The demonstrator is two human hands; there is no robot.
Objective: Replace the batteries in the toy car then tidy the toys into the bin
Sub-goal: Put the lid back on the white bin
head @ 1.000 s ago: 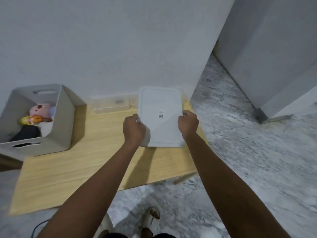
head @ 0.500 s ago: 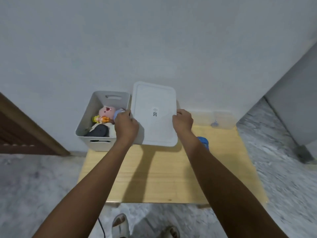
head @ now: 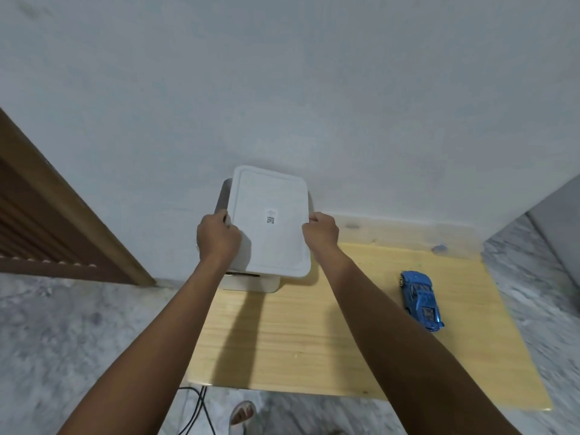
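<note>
Over the pale wooden table (head: 314,346) the white lid (head: 270,221) hovers above the grey bin (head: 251,282), left hand (head: 218,237) and right hand (head: 321,233) each gripping a long edge — apparently the closing step, needing squaring and pressing down — though the blue toy car (head: 421,299) lies well apart, and the bin's contents are hidden.

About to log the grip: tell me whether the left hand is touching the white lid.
Touching. The head view shows the left hand gripping the left edge of the white lid, fingers curled round it with no gap.

Lid (head: 270,221) covers bin (head: 251,282) opening; table (head: 314,334) open beside car (head: 422,299).
</note>
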